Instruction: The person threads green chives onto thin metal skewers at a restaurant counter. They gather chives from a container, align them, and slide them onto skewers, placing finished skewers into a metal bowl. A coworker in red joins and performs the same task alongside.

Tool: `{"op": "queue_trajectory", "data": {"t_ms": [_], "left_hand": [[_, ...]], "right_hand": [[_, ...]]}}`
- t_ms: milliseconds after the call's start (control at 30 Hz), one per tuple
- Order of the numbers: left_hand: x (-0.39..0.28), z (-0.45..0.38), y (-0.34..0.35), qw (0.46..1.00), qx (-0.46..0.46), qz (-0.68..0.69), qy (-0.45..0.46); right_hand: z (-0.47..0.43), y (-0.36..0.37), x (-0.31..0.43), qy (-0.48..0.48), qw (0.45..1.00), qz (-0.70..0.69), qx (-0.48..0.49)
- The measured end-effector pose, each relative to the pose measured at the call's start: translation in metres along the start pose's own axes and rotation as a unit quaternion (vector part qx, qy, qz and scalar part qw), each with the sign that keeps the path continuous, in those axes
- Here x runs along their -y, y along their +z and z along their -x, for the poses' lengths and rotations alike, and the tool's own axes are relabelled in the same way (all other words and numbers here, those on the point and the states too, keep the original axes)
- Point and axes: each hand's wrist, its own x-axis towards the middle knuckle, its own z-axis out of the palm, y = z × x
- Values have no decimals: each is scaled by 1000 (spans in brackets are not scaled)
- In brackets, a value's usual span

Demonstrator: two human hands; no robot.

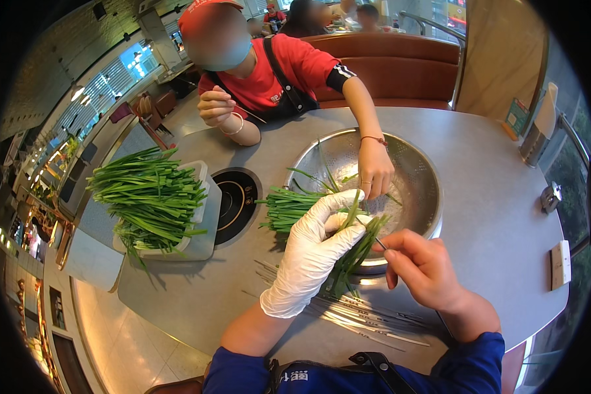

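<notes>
In a thin white glove, my left hand (310, 256) grips a few garlic chives (357, 256), whose leaves hang down over the table. My bare right hand (423, 268) pinches a thin metal skewer (381, 243) between thumb and forefinger. The skewer's far end is hidden among those leaves, so I cannot tell whether it pierces them. Just beyond, a large perforated steel colander (421, 189) holds some loose chives. A bundle of cut chives (288, 209) lies at its left side, partly behind my glove. Several flat metal skewers (369, 322) are spread on the table before me.
A plastic tub (204, 241) heaped with chives (147, 197) stands left, beside a built-in hob (234, 207). Opposite, a co-worker's hand (376, 172) reaches into the colander; their other hand (216, 106) holds a thin skewer. A metal canister (534, 145) and white box (560, 266) line the right edge.
</notes>
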Motion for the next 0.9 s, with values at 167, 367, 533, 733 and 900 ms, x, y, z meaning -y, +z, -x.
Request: {"op": "queue_trajectory", "data": {"t_ms": [167,367,533,733,900], "left_hand": [[7,-6,-10,998,15,24,64],[7,-8,-13,996,22,65,61],[8,-8,-15,995,65,21,72],[8,-5,-11,997,40,14,66],[8,-4,-9,996,18,-27,79]], "right_hand": [[0,-3,3,-3,1000,0,-16],[1,-3,2,-5,1000,6,-17],[1,-5,2,-11,1000,21,-11],[1,-4,3,-5,1000,26,-5],[2,-4,5,-10,999,31,-7]]}}
